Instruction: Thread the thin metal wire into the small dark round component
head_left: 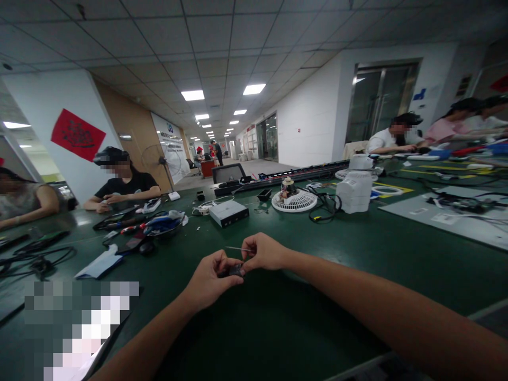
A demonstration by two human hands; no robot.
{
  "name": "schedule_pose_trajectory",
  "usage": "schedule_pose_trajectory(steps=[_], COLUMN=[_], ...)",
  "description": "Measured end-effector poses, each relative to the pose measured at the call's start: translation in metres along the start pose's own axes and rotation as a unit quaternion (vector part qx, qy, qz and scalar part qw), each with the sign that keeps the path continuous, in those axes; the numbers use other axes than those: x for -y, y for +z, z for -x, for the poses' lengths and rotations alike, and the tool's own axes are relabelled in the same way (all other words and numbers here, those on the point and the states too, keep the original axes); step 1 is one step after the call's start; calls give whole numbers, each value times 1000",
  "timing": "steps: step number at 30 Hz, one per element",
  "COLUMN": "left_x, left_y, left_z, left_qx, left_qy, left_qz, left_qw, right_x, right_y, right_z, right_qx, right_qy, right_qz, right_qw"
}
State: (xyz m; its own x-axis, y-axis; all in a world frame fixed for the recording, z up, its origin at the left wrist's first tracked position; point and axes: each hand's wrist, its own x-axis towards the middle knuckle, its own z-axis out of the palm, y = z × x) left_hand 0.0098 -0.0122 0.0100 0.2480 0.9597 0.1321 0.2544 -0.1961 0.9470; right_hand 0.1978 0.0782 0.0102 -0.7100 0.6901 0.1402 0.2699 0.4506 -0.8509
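The green surface (313, 312) spreads out before me, with people seated along its far side to the left and right. Far right lies a grey panel (420, 211) with dark parts and wires on it. A long black strip (301, 172) runs along the back. Nearer, the white housing (354, 191) stands upright, and to its left the round white grille (294, 202) lies flat with a motor on it; a black cable (331, 206) loops between them. The silver-and-black box (229, 212) sits just beyond my hands, the closest bulky obstacle ahead. To my left, a tool heap (162, 225) and a folded pale cloth (99, 262) crowd that side. My left grip (212, 278) is pinched on the small dark piece (236, 270), in front of me over the surface. My right grip (265, 253) is closed on a thin metal rod (238, 248), its thumb at the piece's right end. My fingers partly hide the piece.
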Motion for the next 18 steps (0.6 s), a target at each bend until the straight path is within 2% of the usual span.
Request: schedule_pose_trajectory(steps=[2, 5, 8, 11, 13, 15, 18], left_x=[1, 3, 3, 4, 5, 8, 12], left_y=[0, 2, 4, 0, -5, -11, -18], left_z=[0, -1, -2, -4, -5, -7, -8], left_qx=[-11, -32, -54, -89, -119, -145, -165], left_qy=[18, 42, 57, 60, 53, 45, 40], left_qz=[-15, -36, -54, -89, -125, -159, -190], left_qw=[1000, 998, 995, 990, 984, 976, 967], right_x=[1, 3, 3, 1, -1, -3, -4], right_y=[1, 3, 6, 7, 3, -3, -12], right_z=[0, 0, 0, -1, 0, 1, 6], right_qx=[-6, 26, 25, -13, -49, -74, -48], right_qy=[38, 116, 136, 94, 35, -37, -130], right_qz=[-62, -147, -149, -61, 48, 179, 319], right_qw=[997, 982, 979, 994, 997, 980, 938])
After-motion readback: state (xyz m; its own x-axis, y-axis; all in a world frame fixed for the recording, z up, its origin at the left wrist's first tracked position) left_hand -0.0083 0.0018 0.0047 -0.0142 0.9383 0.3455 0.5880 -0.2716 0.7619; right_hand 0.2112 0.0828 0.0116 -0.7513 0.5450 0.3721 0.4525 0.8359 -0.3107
